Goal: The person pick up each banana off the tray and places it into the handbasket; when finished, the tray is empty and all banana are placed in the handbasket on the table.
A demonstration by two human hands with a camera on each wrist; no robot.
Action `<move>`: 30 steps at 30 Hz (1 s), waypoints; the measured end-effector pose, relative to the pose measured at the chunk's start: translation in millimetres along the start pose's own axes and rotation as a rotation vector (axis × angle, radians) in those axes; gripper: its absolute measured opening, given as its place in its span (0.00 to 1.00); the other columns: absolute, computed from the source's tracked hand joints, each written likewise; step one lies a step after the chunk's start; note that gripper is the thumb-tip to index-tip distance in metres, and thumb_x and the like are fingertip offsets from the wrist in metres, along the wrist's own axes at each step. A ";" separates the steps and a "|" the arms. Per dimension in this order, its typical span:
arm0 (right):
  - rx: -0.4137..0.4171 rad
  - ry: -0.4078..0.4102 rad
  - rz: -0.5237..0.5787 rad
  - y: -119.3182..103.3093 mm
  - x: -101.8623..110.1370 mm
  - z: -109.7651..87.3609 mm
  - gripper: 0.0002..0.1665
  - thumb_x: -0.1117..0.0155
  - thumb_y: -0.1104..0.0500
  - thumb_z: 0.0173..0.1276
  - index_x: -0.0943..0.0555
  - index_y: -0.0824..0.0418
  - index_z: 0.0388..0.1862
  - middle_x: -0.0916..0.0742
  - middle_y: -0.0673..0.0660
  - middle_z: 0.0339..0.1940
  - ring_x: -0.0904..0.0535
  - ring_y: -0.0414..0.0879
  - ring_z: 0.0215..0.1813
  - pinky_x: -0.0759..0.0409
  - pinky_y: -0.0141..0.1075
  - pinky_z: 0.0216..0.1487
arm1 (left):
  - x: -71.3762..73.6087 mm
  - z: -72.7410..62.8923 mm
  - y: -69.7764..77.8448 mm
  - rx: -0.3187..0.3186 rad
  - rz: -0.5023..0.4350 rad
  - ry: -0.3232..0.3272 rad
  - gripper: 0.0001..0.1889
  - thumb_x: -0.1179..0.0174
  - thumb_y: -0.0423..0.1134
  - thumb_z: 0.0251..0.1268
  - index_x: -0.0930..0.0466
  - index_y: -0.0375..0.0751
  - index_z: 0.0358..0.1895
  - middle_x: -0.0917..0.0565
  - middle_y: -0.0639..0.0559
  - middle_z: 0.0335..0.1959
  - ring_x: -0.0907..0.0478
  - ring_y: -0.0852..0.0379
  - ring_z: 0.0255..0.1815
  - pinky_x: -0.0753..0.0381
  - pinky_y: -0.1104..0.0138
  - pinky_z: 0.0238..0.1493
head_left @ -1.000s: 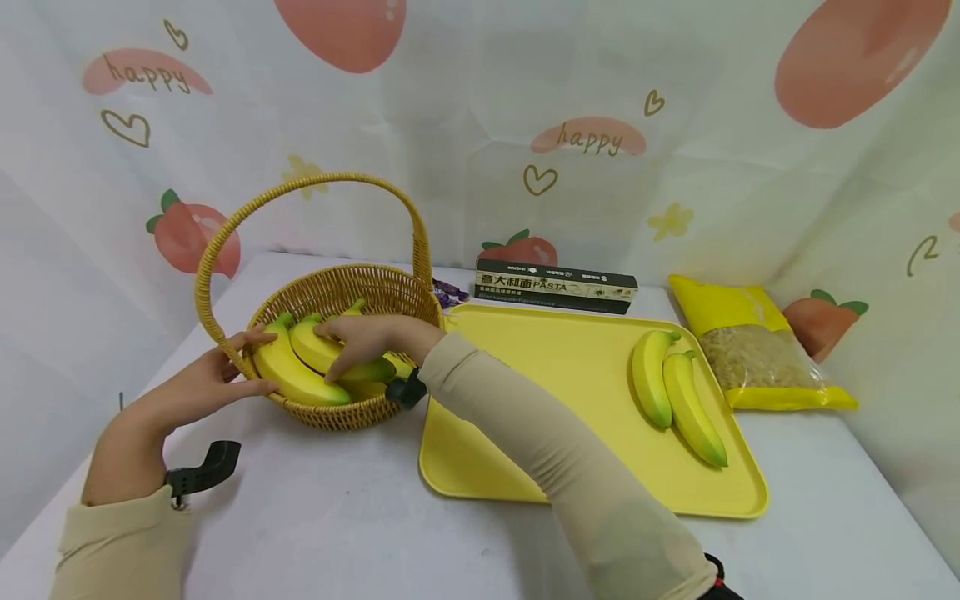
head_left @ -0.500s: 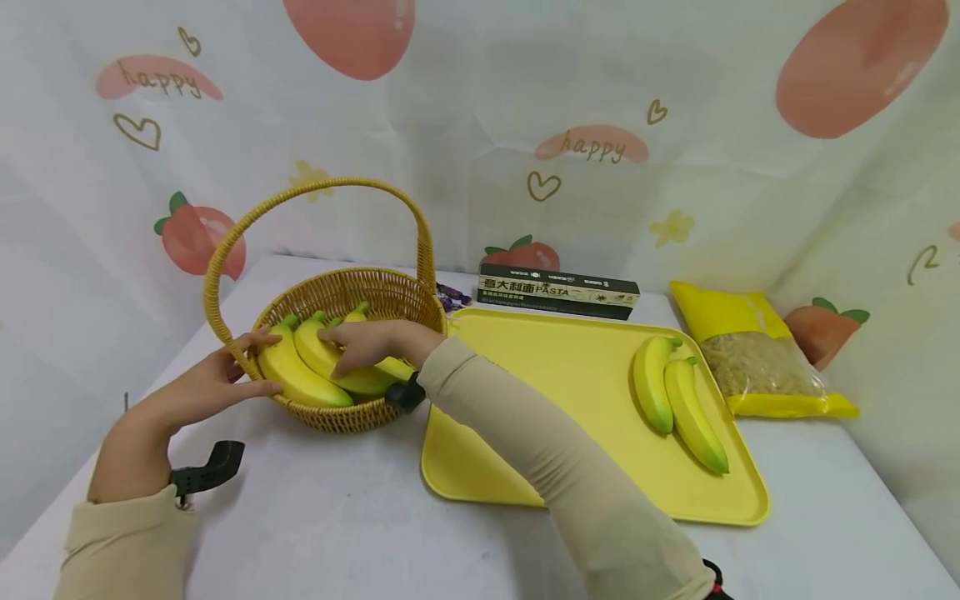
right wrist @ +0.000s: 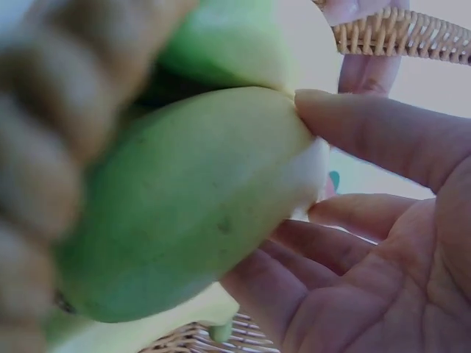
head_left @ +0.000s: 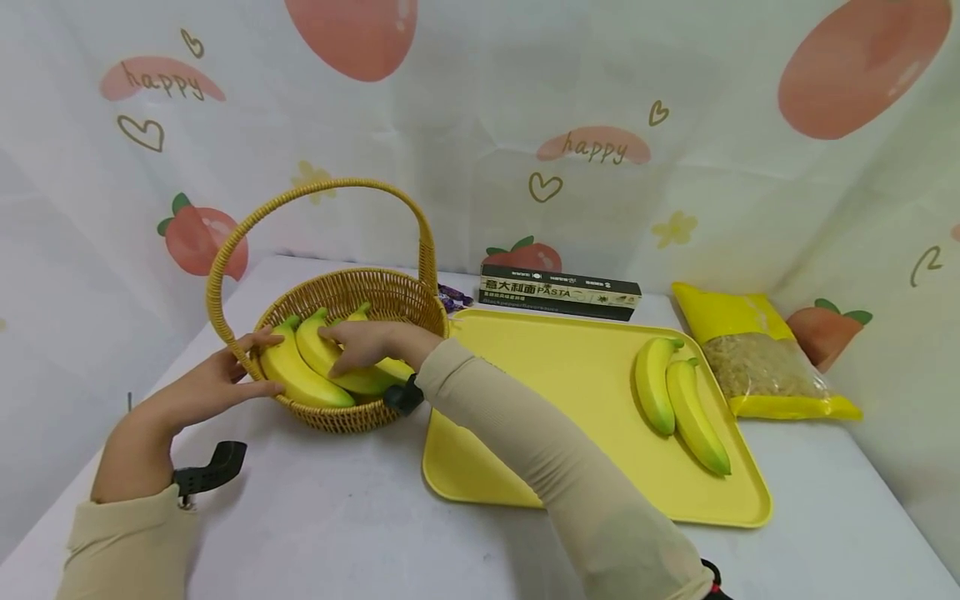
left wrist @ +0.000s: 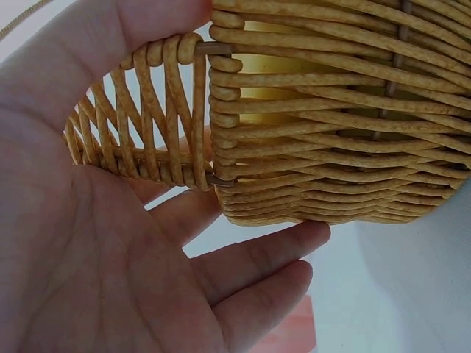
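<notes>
A wicker basket (head_left: 382,292) with a tall arched handle stands at the left of the head view, with several yellow bananas inside. My left hand (head_left: 198,392) grips it at the left, where the handle meets the rim; its thumb reaches to the front banana (head_left: 300,377). In the left wrist view, the handle's base (left wrist: 158,118) lies between thumb and fingers. My right hand (head_left: 366,343) is inside the basket, holding the middle banana (head_left: 310,346) between thumb and fingers. The right wrist view shows this banana's green end (right wrist: 184,206) up close. Another banana (head_left: 360,313) lies behind, partly covered.
On the right, a yellow tray (head_left: 540,400) bears two bananas (head_left: 693,417). Behind it lie a black pasta box (head_left: 558,293) and a purple wrapper (head_left: 453,298). A yellow bag of pasta (head_left: 765,354) lies beyond the tray's right edge. A printed curtain hangs behind.
The right hand has lowered the middle banana slightly against the front one in the basket. The left hand has stayed at the rim. The whole view has shifted a little.
</notes>
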State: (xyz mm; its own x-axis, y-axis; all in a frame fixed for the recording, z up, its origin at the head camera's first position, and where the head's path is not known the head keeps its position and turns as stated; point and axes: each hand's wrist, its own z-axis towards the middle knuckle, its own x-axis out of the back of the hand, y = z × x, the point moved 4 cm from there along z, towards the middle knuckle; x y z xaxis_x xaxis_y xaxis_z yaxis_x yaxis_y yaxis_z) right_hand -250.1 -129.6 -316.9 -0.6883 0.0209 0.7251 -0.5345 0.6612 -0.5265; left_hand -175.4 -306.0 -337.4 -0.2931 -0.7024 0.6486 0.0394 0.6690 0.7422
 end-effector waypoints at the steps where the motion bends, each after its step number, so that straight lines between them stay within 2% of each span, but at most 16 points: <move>1: -0.001 0.001 0.006 0.1 0.7 -0.8 0.44 0.44 0.51 0.68 0.54 0.52 0.76 0.45 0.46 0.77 0.54 0.36 0.76 0.52 0.26 0.74 | 0.0 0.2 0.1 -0.002 0.001 0.000 0.38 0.41 0.45 0.63 0.51 0.40 0.71 0.60 0.32 0.74 0.54 0.22 0.68 0.46 0.33 0.60; 5: 0.013 0.018 0.045 1.5 6.2 -7.1 0.44 0.44 0.50 0.68 0.54 0.52 0.76 0.46 0.46 0.77 0.55 0.37 0.77 0.53 0.27 0.74 | -0.1 0.7 1.1 -0.005 0.006 0.000 0.38 0.41 0.45 0.63 0.50 0.41 0.71 0.60 0.32 0.74 0.53 0.22 0.68 0.46 0.32 0.60; 8: 0.055 0.041 0.064 3.3 12.2 -14.7 0.44 0.44 0.50 0.68 0.53 0.53 0.76 0.46 0.47 0.77 0.54 0.39 0.77 0.50 0.29 0.74 | -0.1 0.6 1.7 -0.001 0.007 -0.001 0.38 0.41 0.45 0.63 0.51 0.41 0.71 0.60 0.32 0.74 0.53 0.22 0.68 0.46 0.32 0.60; 12: 0.111 0.067 0.125 11.3 17.9 -27.3 0.44 0.43 0.52 0.68 0.53 0.53 0.76 0.45 0.48 0.77 0.46 0.46 0.76 0.43 0.34 0.73 | -0.2 -0.2 1.7 0.004 0.007 0.002 0.38 0.41 0.46 0.63 0.50 0.40 0.71 0.61 0.33 0.75 0.53 0.22 0.68 0.46 0.33 0.60; 15: 0.138 0.093 0.162 20.9 20.1 -38.2 0.43 0.43 0.52 0.68 0.53 0.52 0.76 0.45 0.49 0.77 0.46 0.47 0.76 0.42 0.35 0.73 | -0.4 -1.1 1.4 0.002 0.006 0.007 0.38 0.41 0.45 0.62 0.50 0.39 0.71 0.60 0.32 0.74 0.53 0.22 0.68 0.46 0.33 0.60; 20: 0.158 0.141 0.172 43.5 19.9 -56.4 0.43 0.44 0.51 0.68 0.54 0.50 0.76 0.45 0.49 0.77 0.51 0.43 0.77 0.45 0.38 0.74 | -0.7 -1.6 1.8 -0.003 0.002 0.012 0.37 0.41 0.45 0.62 0.49 0.39 0.70 0.60 0.33 0.74 0.53 0.22 0.68 0.46 0.33 0.60; 30: 0.164 0.214 0.256 82.0 15.7 -96.1 0.44 0.42 0.52 0.68 0.53 0.50 0.76 0.45 0.53 0.77 0.49 0.49 0.76 0.45 0.46 0.74 | -0.7 -1.0 2.7 -0.003 0.000 0.008 0.37 0.41 0.45 0.63 0.50 0.39 0.70 0.60 0.32 0.74 0.53 0.22 0.68 0.45 0.33 0.60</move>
State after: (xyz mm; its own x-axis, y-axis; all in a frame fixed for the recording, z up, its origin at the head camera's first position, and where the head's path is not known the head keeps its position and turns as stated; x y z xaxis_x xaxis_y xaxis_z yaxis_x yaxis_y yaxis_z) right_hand -257.5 -3.0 -306.0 -0.7014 0.3377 0.6277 -0.4416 0.4853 -0.7546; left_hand -174.1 -303.9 -335.7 -0.2852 -0.7045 0.6499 0.0423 0.6681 0.7429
